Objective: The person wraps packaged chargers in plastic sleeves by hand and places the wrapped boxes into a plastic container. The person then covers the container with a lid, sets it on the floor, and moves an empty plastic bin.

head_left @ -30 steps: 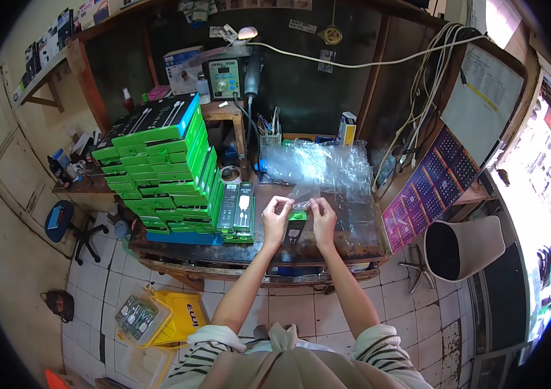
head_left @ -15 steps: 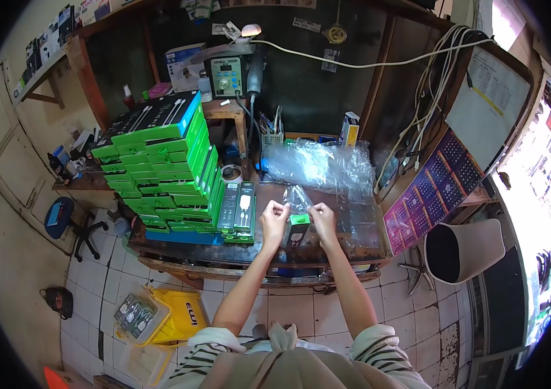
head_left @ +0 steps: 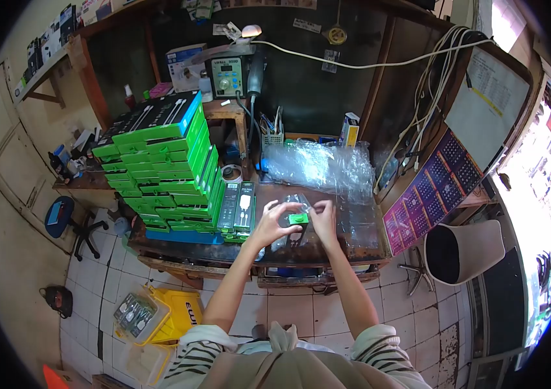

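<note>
A small black box with a green end (head_left: 298, 219) is between my hands at the front of the desk. Clear plastic film (head_left: 297, 199) rises from its far side, probably a bag around it; how far it covers the box is hard to see. My left hand (head_left: 273, 224) curves beside the box, thumb and fingers spread apart, with the thumb close to the green end. At the other side, my right hand (head_left: 323, 223) is closed in a pinch at the plastic. To the left, similar black and green boxes (head_left: 244, 206) lie beside a tall stack of green-edged boxes (head_left: 159, 165).
Several clear plastic bags (head_left: 317, 165) lie on the desk behind my hands. A hot-air station (head_left: 227, 76) sits on a small wooden shelf (head_left: 223, 111). Cables (head_left: 428, 97) hang at right above a purple calendar (head_left: 437, 188). A yellow container (head_left: 175, 314) and a white chair (head_left: 473, 249) stand below.
My left hand has let go of the plastic and spread its fingers, shifting left and slightly down beside the box. The right hand stays near the same spot, and the plastic sits lower.
</note>
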Action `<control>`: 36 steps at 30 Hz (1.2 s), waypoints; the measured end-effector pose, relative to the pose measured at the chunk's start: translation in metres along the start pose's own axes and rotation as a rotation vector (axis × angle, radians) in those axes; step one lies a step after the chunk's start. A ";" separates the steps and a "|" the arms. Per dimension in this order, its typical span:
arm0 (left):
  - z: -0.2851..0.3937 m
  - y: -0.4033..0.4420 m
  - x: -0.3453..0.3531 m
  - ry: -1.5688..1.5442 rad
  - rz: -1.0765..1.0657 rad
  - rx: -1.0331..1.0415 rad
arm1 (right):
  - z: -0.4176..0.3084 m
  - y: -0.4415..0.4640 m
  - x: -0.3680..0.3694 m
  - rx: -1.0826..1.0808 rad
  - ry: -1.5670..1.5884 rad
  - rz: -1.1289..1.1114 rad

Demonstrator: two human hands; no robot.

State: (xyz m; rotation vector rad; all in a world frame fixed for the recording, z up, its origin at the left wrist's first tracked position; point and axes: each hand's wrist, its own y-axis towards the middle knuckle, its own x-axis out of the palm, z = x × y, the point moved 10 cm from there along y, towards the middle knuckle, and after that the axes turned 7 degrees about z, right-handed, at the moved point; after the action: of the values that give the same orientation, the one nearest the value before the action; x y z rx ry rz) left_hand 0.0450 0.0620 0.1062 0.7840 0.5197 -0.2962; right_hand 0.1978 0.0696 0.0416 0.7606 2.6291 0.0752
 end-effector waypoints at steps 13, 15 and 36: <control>-0.057 -0.050 0.027 -0.123 0.189 -0.264 | -0.043 -0.041 0.005 -0.460 0.208 -0.154; -0.073 -0.063 0.039 -0.101 0.200 -0.323 | -0.021 -0.046 0.012 -0.341 0.211 -0.196; -0.055 -0.337 -0.144 -0.180 0.724 -0.967 | -0.077 -0.267 0.234 -0.240 0.322 -0.906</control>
State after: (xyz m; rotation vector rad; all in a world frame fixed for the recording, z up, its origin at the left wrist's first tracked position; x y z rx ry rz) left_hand -0.2412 -0.1160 -0.0470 -0.0377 0.1343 0.5357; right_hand -0.1468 -0.0311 -0.0156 -0.5904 2.9235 0.2610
